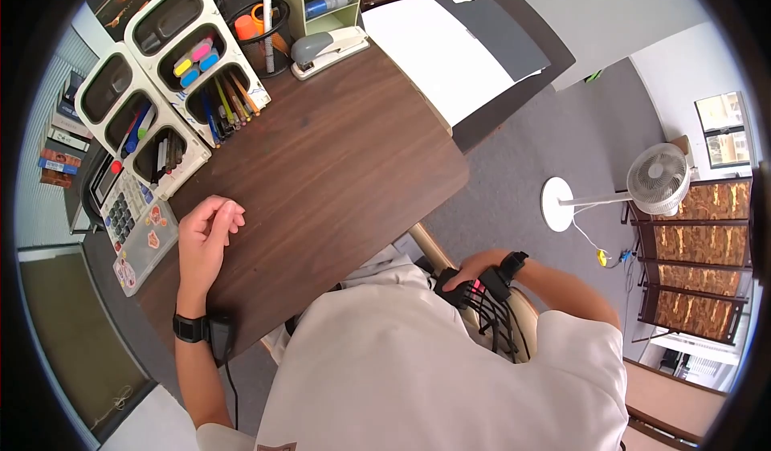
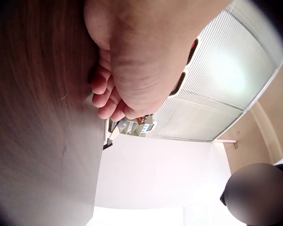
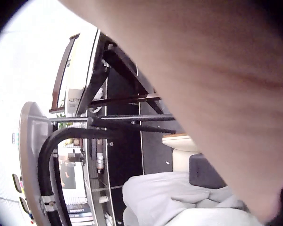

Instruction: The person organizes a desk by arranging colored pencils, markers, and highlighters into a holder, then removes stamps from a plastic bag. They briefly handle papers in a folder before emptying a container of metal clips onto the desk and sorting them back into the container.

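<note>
My left hand (image 1: 210,238) lies on the brown tabletop (image 1: 337,154) near its left edge, fingers loosely curled and holding nothing; in the left wrist view the same hand (image 2: 141,56) rests beside the wood surface (image 2: 42,122). Down by the seat, my right hand (image 1: 475,266) grips a black box (image 1: 450,288), its thumb over the top, with a bundle of black cables (image 1: 502,322) next to it. In the right wrist view the hand (image 3: 217,89) hides its own fingers, and a dark block (image 3: 205,172) shows beside it.
Pen organizers (image 1: 181,57), a stapler (image 1: 329,49) and a mesh cup (image 1: 269,49) stand along the back. A calculator (image 1: 124,214) and a clear stickered case (image 1: 147,246) lie left. White paper (image 1: 438,57) is at the back right; a fan (image 1: 658,179) stands on the floor.
</note>
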The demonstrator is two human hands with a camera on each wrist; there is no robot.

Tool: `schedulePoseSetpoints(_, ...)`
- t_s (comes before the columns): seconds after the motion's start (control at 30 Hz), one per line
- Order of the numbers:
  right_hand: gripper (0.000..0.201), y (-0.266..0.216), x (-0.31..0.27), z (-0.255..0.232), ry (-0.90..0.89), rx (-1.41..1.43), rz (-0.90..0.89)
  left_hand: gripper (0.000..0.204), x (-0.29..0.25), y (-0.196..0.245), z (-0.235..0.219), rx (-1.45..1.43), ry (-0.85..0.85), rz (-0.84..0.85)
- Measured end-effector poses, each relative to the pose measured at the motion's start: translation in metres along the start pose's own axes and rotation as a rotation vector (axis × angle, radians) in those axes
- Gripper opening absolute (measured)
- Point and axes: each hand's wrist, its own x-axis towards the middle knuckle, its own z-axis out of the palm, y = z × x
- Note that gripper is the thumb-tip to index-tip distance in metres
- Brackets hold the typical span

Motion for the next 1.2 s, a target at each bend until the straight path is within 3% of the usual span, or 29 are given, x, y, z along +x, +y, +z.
schedulePoseSetpoints(0.07,0.072,0.010,0.008,-0.004,0.020,0.103,-0.042,0.022,0.000,-0.001,-0.001,0.011,-0.011,0.003)
schedulePoseSetpoints(0.13,0.074,0.017,0.021,-0.013,0.206,0.030,-0.116,0.023,0.001,0.000,0.000,0.017,-0.017,0.010)
schedulePoseSetpoints(0.17,0.074,0.016,0.015,-0.011,0.209,0.031,-0.116,0.023,0.001,0.000,0.000,0.016,-0.015,0.007)
schedulePoseSetpoints(0.23,0.078,0.011,0.003,-0.006,0.204,0.326,-0.336,0.023,0.000,0.000,-0.001,0.015,-0.013,0.001)
schedulePoseSetpoints(0.37,0.076,0.014,0.006,-0.009,0.261,0.358,-0.374,0.022,0.001,-0.002,-0.002,0.005,-0.010,0.005)
schedulePoseSetpoints(0.57,0.069,0.027,-0.007,-0.021,0.145,0.302,-0.181,0.022,0.001,0.001,-0.001,0.003,-0.013,0.001)
schedulePoseSetpoints(0.87,0.072,0.032,0.024,-0.029,-0.076,0.296,-0.168,0.022,0.000,0.003,0.000,0.008,-0.005,-0.005)
schedulePoseSetpoints(0.93,0.074,0.039,0.047,-0.033,-0.080,0.274,-0.144,0.022,0.000,0.004,0.000,0.012,-0.001,-0.009)
schedulePoseSetpoints(1.2,0.088,0.033,0.050,-0.035,-0.169,0.249,-0.167,0.021,0.000,0.004,-0.002,0.015,0.001,-0.037)
